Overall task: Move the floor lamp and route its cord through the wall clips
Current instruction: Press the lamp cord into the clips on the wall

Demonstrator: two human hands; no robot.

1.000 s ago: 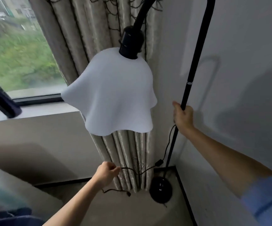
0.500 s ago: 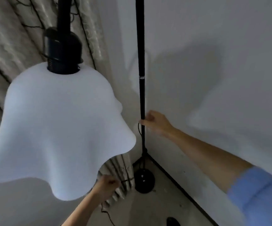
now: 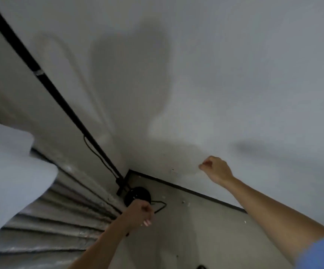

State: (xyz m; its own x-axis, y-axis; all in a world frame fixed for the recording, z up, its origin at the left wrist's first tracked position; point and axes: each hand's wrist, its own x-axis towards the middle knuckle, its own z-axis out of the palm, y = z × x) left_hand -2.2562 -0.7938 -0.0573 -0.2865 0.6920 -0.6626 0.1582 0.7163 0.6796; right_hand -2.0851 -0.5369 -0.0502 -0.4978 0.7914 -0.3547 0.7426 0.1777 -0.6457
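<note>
The floor lamp's black pole runs diagonally from the top left down to its round black base in the room corner. Its white wavy shade fills the left edge. A thin black cord hangs along the pole and loops on the floor by the base. My left hand is closed on the cord just in front of the base. My right hand is off the pole, fingers curled in a loose fist near the white wall, holding nothing. No wall clips are visible.
The white wall fills the right and top, with a dark baseboard along the floor. Pleated curtain folds lie at the lower left. Small white specks dot the floor. A dark object peeks in at the bottom edge.
My right hand let go of the lamp pole and moved right, toward the wall. The view swung right and tilted; the window dropped out of sight. My left hand kept hold of the cord.
</note>
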